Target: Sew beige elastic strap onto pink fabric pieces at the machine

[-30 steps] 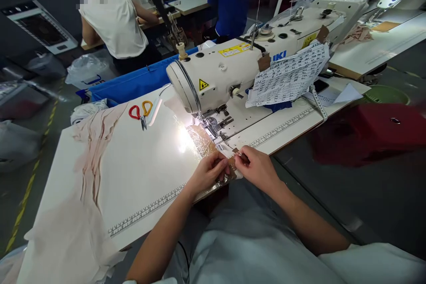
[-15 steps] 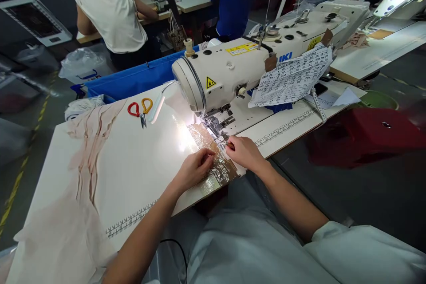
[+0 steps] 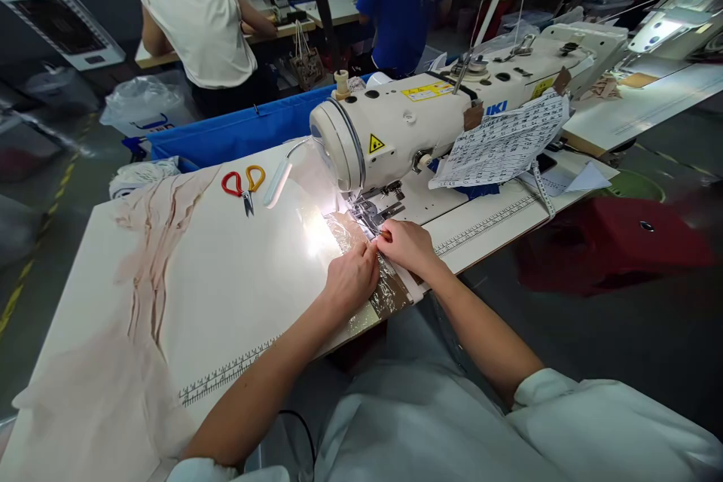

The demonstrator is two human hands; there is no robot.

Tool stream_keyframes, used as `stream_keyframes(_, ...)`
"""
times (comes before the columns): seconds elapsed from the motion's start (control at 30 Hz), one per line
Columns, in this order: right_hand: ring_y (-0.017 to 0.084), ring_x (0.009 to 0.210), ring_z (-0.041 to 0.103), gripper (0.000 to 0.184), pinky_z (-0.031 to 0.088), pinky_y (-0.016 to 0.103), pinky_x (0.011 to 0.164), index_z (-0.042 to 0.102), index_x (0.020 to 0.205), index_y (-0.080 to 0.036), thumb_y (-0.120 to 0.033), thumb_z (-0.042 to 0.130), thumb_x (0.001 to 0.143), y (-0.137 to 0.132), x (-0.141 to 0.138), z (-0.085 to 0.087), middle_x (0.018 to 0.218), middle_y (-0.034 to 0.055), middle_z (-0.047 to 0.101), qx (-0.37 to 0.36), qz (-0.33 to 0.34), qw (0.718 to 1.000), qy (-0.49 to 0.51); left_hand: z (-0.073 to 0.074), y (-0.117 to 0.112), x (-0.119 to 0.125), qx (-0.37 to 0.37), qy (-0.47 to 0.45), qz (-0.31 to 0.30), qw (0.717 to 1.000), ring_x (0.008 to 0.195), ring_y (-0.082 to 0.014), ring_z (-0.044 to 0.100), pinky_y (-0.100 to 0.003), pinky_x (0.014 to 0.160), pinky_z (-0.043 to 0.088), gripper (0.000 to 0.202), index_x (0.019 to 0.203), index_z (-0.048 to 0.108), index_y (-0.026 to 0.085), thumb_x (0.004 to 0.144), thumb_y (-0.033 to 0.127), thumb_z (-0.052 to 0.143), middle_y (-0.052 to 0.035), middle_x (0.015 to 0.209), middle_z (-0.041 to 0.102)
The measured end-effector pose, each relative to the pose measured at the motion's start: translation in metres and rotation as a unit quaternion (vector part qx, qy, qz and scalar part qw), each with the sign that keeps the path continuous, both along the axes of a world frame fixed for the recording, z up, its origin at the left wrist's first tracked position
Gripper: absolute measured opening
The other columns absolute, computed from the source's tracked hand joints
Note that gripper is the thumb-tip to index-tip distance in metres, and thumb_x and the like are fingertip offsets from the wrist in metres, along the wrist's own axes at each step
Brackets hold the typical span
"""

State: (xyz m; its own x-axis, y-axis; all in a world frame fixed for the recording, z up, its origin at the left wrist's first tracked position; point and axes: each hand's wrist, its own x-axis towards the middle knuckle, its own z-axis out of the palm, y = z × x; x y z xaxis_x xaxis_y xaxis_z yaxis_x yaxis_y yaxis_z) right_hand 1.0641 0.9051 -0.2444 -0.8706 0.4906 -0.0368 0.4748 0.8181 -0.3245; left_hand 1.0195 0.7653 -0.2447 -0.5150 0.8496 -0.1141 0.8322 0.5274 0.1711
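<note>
Working right at the needle end of the white sewing machine (image 3: pixel 389 128), the person has both hands close together near the worktop's (image 3: pixel 242 263) near edge. From where I stand, the right hand (image 3: pixel 407 247) pinches a small brown handle (image 3: pixel 385 236), mostly hidden by its fingers. The left hand (image 3: pixel 353 276) is curled, its fingertips just beside the right's; I can't tell whether they grip anything. Under them lies a brown patch (image 3: pixel 392 294) covered with shiny clear film, reaching the near edge, and a pale strip (image 3: pixel 410 282) runs along its right side. Scissors (image 3: pixel 248 203) with one red and one yellow loop lie toward the far edge, left of the machine. Thin pale-pink fabric (image 3: pixel 102 407) spreads down the worktop's left side, over the near-left corner.
</note>
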Motion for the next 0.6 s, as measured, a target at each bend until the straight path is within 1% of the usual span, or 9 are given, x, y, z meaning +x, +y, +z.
stream_keyframes(0.13, 0.019, 0.072, 0.058, 0.009, 0.024, 0.028, 0.056, 0.063, 0.081, -0.020, -0.023, 0.055, 0.084, -0.004, 0.001, -0.004, 0.079, 0.0046, 0.070, 0.010, -0.010, 1.000, 0.008, -0.005, 0.002, 0.000, 0.002, 0.001, 0.006, 1.000, 0.097, -0.0221, 0.065, -0.030, 0.066, 0.048, 0.037, 0.131, 0.050, 0.019, 0.101, 0.028, 0.030, -0.0081, 0.108, 0.062)
stream_keyframes(0.23, 0.020, 0.078, 0.061, 0.010, 0.026, 0.029, 0.058, 0.064, 0.087, -0.020, -0.022, 0.054, 0.085, -0.007, 0.000, -0.008, 0.085, 0.0054, 0.071, 0.017, -0.013, 1.000, 0.023, -0.006, 0.003, 0.000, 0.005, -0.006, 0.010, 1.000, 0.099, -0.0228, 0.065, -0.030, 0.067, 0.048, 0.037, 0.130, 0.051, 0.017, 0.101, 0.028, 0.030, -0.0092, 0.109, 0.063)
stream_keyframes(0.37, 0.020, 0.086, 0.064, 0.013, 0.032, 0.027, 0.062, 0.064, 0.091, -0.021, -0.022, 0.052, 0.088, -0.005, 0.004, -0.009, 0.094, 0.0040, 0.073, 0.010, 0.007, 0.999, 0.041, -0.006, 0.004, 0.001, 0.006, -0.011, 0.000, 1.000, 0.099, -0.0244, 0.065, -0.031, 0.067, 0.048, 0.038, 0.133, 0.049, 0.016, 0.101, 0.027, 0.031, -0.0116, 0.111, 0.063)
stream_keyframes(0.47, 0.019, 0.080, 0.065, 0.019, 0.037, 0.026, 0.062, 0.061, 0.106, -0.022, -0.029, 0.050, 0.092, 0.002, 0.021, -0.003, 0.091, 0.0013, 0.073, -0.013, 0.023, 0.998, 0.051, -0.007, 0.006, 0.002, -0.001, -0.002, -0.003, 1.000, 0.099, -0.0242, 0.065, -0.030, 0.066, 0.048, 0.040, 0.136, 0.048, 0.014, 0.101, 0.026, 0.031, -0.0132, 0.114, 0.063)
stream_keyframes(0.53, 0.019, 0.073, 0.065, 0.026, 0.040, 0.027, 0.062, 0.056, 0.115, -0.018, -0.031, 0.047, 0.094, 0.009, 0.039, 0.001, 0.086, 0.0020, 0.072, -0.028, 0.032, 0.997, 0.070, -0.008, 0.007, 0.003, -0.002, 0.005, -0.005, 1.000, 0.100, -0.0240, 0.065, -0.029, 0.066, 0.048, 0.043, 0.139, 0.045, 0.012, 0.101, 0.026, 0.031, -0.0143, 0.117, 0.062)
stream_keyframes(0.6, 0.020, 0.073, 0.066, 0.027, 0.042, 0.028, 0.063, 0.056, 0.114, -0.016, -0.030, 0.040, 0.097, 0.014, 0.057, 0.002, 0.086, 0.0045, 0.072, -0.028, 0.061, 0.994, 0.090, -0.010, 0.006, 0.003, -0.001, 0.007, -0.008, 1.000, 0.100, -0.0241, 0.065, -0.029, 0.065, 0.049, 0.046, 0.143, 0.041, 0.011, 0.101, 0.027, 0.031, -0.0152, 0.118, 0.062)
